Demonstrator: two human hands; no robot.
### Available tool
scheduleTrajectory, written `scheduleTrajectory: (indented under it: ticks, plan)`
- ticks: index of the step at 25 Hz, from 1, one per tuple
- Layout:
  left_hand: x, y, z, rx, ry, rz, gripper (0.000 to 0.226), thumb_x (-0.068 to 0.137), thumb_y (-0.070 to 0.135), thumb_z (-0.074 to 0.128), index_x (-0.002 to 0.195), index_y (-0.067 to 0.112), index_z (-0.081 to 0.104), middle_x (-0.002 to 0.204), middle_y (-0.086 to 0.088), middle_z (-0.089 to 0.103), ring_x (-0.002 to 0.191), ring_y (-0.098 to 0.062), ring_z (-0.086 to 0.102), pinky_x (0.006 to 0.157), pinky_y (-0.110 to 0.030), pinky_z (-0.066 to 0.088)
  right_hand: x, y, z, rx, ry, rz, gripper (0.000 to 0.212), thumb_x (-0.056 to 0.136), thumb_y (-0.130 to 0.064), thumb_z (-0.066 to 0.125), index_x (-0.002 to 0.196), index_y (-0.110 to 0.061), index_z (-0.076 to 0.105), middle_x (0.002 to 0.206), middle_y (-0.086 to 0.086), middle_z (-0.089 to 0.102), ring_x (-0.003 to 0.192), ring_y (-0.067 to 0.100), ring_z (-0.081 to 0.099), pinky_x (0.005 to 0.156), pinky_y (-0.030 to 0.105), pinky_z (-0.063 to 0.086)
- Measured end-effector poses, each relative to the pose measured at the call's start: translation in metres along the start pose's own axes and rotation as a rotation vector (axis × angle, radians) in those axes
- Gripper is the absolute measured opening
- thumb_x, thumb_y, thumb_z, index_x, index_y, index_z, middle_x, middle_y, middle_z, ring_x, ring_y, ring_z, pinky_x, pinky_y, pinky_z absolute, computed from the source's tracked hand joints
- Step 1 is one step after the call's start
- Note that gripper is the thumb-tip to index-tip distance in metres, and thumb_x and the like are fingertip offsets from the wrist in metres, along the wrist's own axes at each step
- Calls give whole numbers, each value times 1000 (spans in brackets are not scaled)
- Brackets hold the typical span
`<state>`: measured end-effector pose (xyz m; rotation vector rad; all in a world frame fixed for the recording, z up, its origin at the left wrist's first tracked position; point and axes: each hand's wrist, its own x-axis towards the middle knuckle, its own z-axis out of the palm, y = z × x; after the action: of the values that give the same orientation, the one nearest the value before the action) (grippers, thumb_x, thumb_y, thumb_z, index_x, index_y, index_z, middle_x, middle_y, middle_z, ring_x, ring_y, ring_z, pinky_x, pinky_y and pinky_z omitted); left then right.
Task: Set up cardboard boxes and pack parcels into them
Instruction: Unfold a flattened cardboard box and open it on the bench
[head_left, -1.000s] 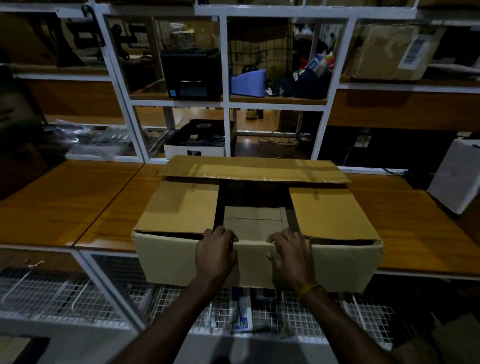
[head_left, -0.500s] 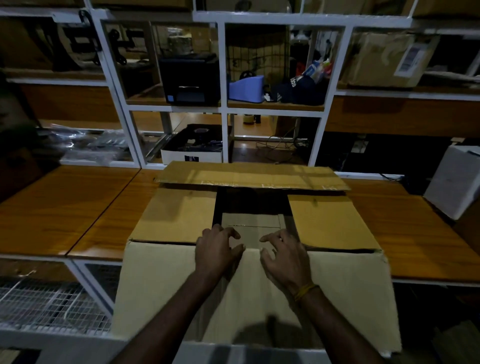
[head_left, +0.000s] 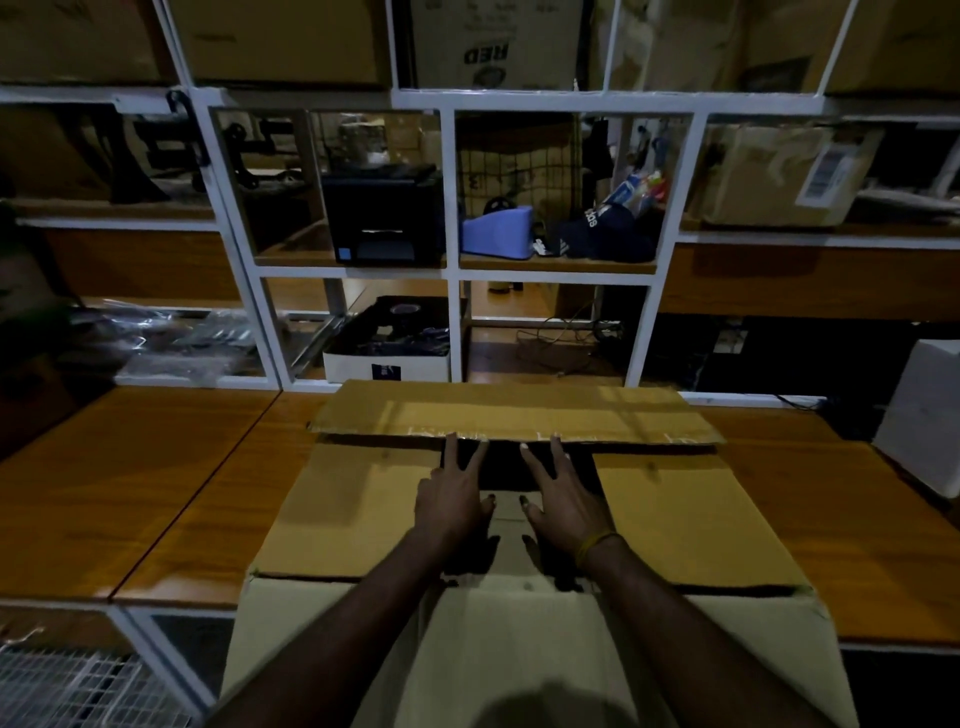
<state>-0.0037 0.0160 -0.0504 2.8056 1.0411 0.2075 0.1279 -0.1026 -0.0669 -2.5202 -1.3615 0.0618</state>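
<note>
A large brown cardboard box sits on the wooden table in front of me. Its two side flaps lie folded inward and flat; the far flap sticks out away from me and the near flap tilts toward me. My left hand and my right hand reach over the dark middle gap with fingers straight and spread. Their fingertips touch the near edge of the far flap. The inside of the box is dark.
The wooden table extends left and right of the box. A white shelving frame stands behind, holding a black printer, a blue tape dispenser and boxes. A white box stands at the right edge.
Both hands left the near flap and reached forward across the gap to the far flap. The near flap now leans toward me. The camera view tilted upward.
</note>
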Motion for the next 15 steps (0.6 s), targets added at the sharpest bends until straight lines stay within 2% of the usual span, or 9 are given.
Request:
scheduleTrajectory:
  ticks: [2, 4, 6, 7, 10, 12, 15]
  plan:
    - [17, -4, -2, -57, 35, 29, 88, 93, 41, 62, 159, 34, 4, 166, -13, -13, 131, -37, 47, 89, -42, 51, 15, 5, 3, 20, 35, -23, 85, 96, -29, 58, 158, -36, 0, 162, 3, -27, 150, 29, 19, 95, 37, 52]
    - [34, -9, -3, -126, 121, 80, 87, 93, 37, 63, 159, 33, 6, 165, -10, -19, 139, -35, 40, 91, -40, 52, 32, 4, 3, 69, 100, -47, 87, 95, -25, 60, 158, -36, 0, 161, 1, -31, 147, 31, 27, 91, 36, 54]
    - [52, -15, -5, -175, 247, 140, 86, 93, 33, 65, 159, 33, 10, 165, -8, -22, 137, -32, 43, 92, -37, 53, 50, 1, -2, 88, 205, -56, 89, 93, -22, 62, 158, -34, 2, 160, -1, -33, 144, 32, 33, 86, 36, 56]
    - [62, -18, -6, -184, 309, 171, 86, 92, 32, 65, 159, 33, 12, 165, -8, -22, 136, -33, 44, 95, -37, 52, 61, 0, -6, 75, 267, -64, 90, 92, -21, 63, 158, -32, 3, 159, 0, -34, 144, 33, 32, 89, 39, 55]
    - [102, -27, -13, -115, 440, 243, 90, 90, 34, 67, 160, 32, 9, 163, -13, -25, 146, -38, 27, 111, -47, 40, 102, 0, -21, -81, 426, -101, 98, 85, -21, 70, 159, -24, 6, 161, 12, -27, 148, 40, 20, 108, 52, 42]
    - [133, -32, -19, -52, 454, 259, 92, 89, 36, 67, 160, 33, 7, 163, -15, -26, 150, -40, 16, 114, -51, 33, 132, 1, -30, -169, 459, -85, 100, 83, -24, 73, 159, -24, 8, 162, 17, -21, 150, 40, 13, 111, 57, 36]
    - [178, -40, -28, -19, 445, 255, 90, 90, 36, 65, 159, 34, 8, 163, -15, -23, 150, -44, 13, 114, -54, 30, 176, 0, -43, -247, 431, -30, 96, 83, -28, 71, 158, -27, 12, 163, 19, -16, 151, 40, 10, 112, 59, 28]
